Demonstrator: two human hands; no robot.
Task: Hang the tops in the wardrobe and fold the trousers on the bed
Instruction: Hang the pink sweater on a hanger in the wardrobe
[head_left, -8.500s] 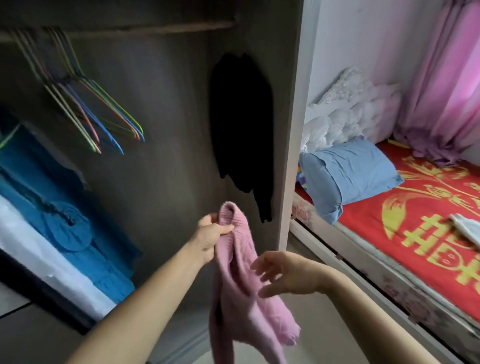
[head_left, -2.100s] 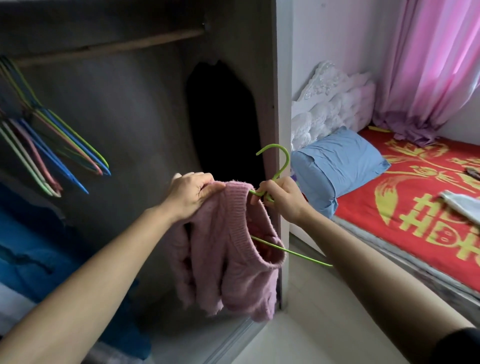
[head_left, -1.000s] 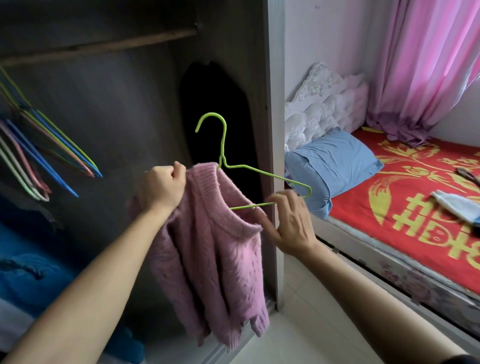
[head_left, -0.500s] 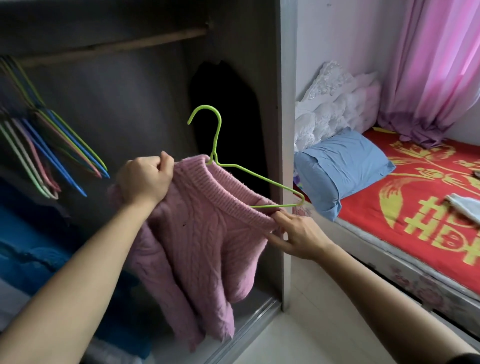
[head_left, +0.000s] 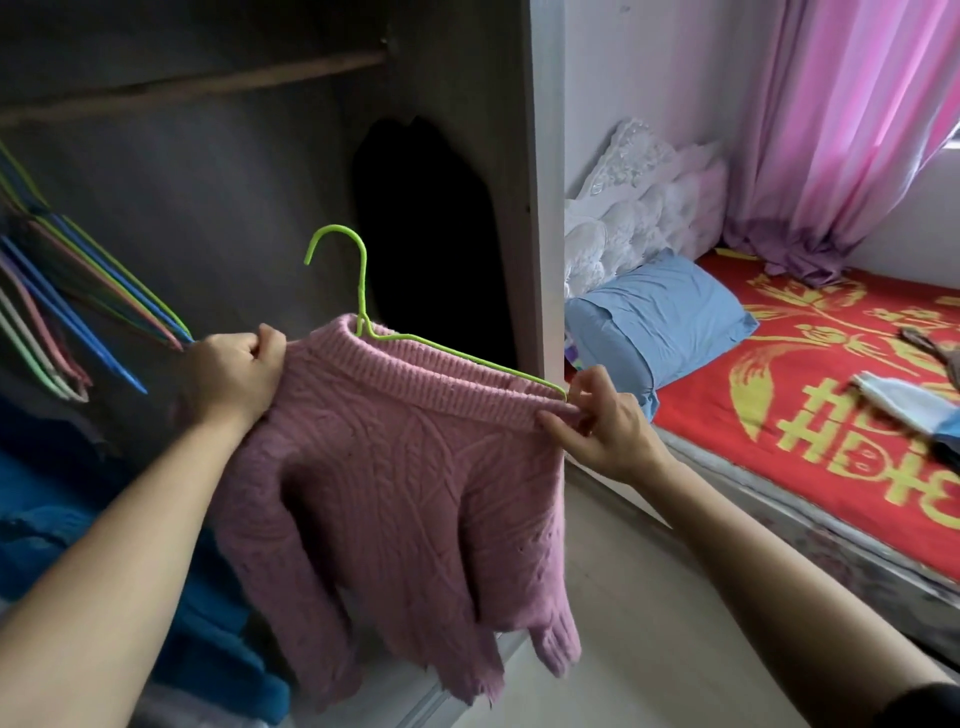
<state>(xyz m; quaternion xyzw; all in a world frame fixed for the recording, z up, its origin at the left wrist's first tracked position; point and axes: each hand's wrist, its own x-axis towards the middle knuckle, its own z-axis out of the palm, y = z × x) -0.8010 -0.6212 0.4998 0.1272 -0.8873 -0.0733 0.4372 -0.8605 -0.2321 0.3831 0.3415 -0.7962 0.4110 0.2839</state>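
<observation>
Left hand (head_left: 228, 374) fist-grips sweater (head_left: 395, 467) shoulder at 9 o'clock as anchor. Right hand (head_left: 602, 426) pinches collar (head_left: 441, 384) at 3 o'clock, likely to pull it over hanger (head_left: 361, 291) tip. Sweater mid-frame, below rail (head_left: 208, 83) at 11 o'clock.

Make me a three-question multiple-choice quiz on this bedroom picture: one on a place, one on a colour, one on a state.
1. Where does the blue pillow lie?
A. On the floor
B. On the bed, at its head end
C. Inside the wardrobe

2. What colour is the hanger inside the pink sweater?
A. Green
B. Blue
C. White

3. How does that hanger stand to the wardrobe rail?
A. Hooked on it
B. Held below it, apart
C. Lying on top of it

Answers:
1 B: it lies on the bed's red cover.
2 A: its hook and wire show bright green.
3 B: the left hand and right hand hold the sweater up by its shoulders, and the hook is free in the air.
</observation>
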